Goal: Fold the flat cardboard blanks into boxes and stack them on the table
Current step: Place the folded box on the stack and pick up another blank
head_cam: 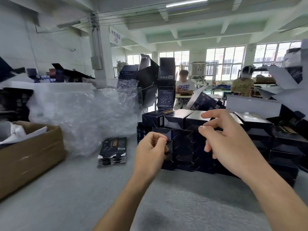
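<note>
Dark boxes: perhaps twenty; two hands.

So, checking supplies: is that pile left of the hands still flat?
Flat. The pile of blanks lies as thin unfolded sheets on the table.

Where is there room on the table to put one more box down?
The grey table is bare in front, between the brown carton and the wall of folded dark boxes. There is a small gap around the pile of flat blanks. Behind that, bubble wrap fills the space, and the right side is crowded with boxes.
</note>
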